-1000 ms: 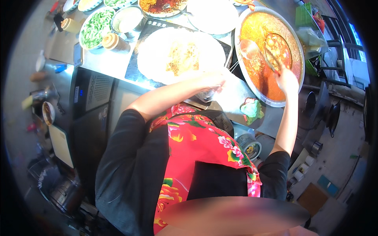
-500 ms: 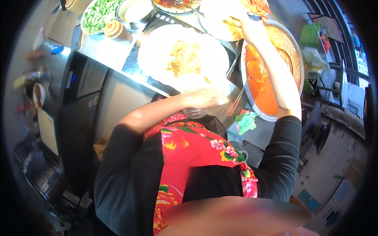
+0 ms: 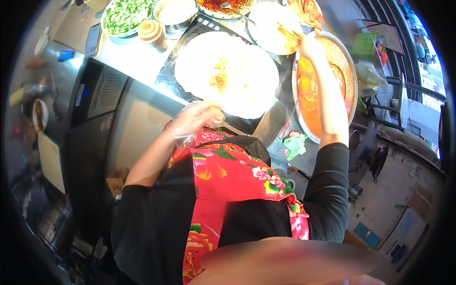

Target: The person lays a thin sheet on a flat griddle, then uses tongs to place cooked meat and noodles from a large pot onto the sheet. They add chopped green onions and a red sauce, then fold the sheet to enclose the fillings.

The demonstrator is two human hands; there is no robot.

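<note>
A round, pale sheet (image 3: 256,90) lies on a dark square griddle (image 3: 164,71), washed out by glare, with orange-brown patches near its middle. At its near left edge is my left hand (image 3: 199,118), in a clear plastic glove, its fingers curled together; whatever they pinch is hidden. My right hand (image 3: 311,46) reaches to the far right, closed at the rim of a bright white dish (image 3: 266,31). By its fingertips is a golden-brown piece (image 3: 288,42) whose kind I cannot make out. Beneath that forearm sits a large basin of orange-red sauce (image 3: 308,111) with a wire strainer (image 3: 305,84) in it.
Chopped greens (image 3: 126,16), a capped jar (image 3: 153,34), a pot of pale contents (image 3: 175,12) and a dish of red chilli (image 3: 232,7) line the far side. A phone (image 3: 93,40) lies left. A green cloth (image 3: 295,145) rests near the basin.
My left hand has moved left from the near right of the pale sheet to its near left edge. My right hand stays by the white dish, slightly lower in view.
</note>
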